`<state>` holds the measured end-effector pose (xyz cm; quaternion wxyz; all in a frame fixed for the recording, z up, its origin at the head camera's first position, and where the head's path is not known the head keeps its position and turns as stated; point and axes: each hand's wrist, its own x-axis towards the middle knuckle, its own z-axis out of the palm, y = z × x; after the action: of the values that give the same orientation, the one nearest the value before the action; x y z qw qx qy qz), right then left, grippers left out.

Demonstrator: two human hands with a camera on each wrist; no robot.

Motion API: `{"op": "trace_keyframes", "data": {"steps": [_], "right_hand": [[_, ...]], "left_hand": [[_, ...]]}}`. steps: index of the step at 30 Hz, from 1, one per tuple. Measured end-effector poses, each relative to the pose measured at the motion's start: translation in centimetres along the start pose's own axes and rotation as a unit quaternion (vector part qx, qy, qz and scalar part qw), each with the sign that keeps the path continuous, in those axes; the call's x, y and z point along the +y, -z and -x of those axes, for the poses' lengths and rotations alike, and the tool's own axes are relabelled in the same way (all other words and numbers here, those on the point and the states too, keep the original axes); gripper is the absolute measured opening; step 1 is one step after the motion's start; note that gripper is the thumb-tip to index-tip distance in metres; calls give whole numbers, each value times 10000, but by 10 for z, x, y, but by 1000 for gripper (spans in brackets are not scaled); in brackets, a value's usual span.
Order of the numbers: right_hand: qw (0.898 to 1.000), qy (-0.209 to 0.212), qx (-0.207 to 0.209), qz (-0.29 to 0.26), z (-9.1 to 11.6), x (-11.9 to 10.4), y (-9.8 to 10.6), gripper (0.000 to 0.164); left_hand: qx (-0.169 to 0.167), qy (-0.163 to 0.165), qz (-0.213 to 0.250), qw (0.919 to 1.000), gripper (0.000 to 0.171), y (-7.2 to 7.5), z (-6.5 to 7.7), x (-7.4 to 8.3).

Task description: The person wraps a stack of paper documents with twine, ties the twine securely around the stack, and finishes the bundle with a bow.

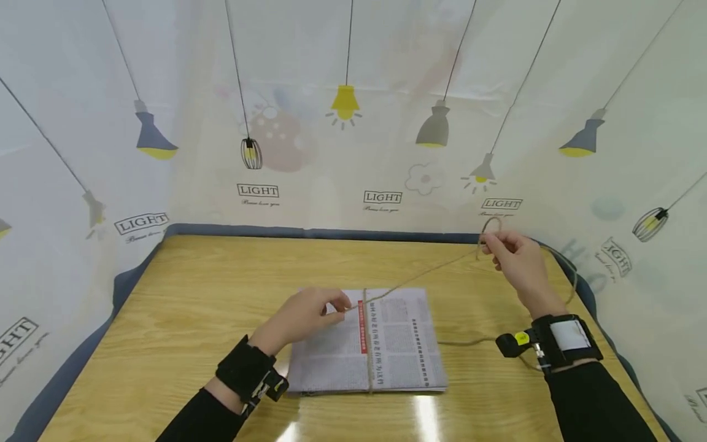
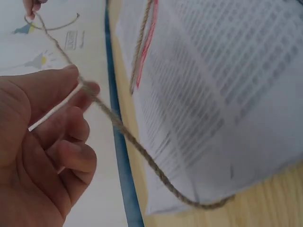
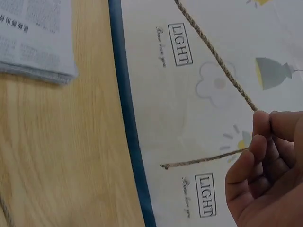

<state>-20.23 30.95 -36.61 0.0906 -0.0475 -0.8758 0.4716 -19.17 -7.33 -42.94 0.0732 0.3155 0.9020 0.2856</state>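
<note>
A folded stack of newspapers lies on the table, with brown twine running across its top from back to front. My left hand, over the stack's left part, pinches the twine between thumb and fingertips. In the left wrist view a length of twine trails from that pinch over the papers. Up and to the right, beyond the stack, my right hand pinches the twine too. Between both hands the strand slants nearly straight. A short end sticks out from the right hand's fingers.
More twine lies on the wooden table right of the stack, curving past the right wrist. A white curtain printed with lamps stands behind the table, with a dark blue border along the edge. Both wrists wear black camera straps.
</note>
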Motion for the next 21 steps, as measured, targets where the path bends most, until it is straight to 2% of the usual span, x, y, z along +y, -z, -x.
{"op": "trace_keyframes", "data": {"steps": [3,7,10,14,21], "right_hand": [[9982,-347,-9,495,-1,21,8,56],[9923,-841,-168,893,0,56,20,61],[9882,-1105,-306,1011,2,81,24,59],[9856,-1185,-440,1120,7,102,26,61],[9814,-1173,-424,1458,10,117,23,60]], "left_hand": [[-144,28,-199,9997,23,-6,-2,7],[72,342,-354,9988,23,-11,-4,11],[177,491,-493,9974,22,-13,-5,10],[99,454,-711,9964,20,-19,-6,7],[23,454,-706,9965,20,-24,-7,9]]}}
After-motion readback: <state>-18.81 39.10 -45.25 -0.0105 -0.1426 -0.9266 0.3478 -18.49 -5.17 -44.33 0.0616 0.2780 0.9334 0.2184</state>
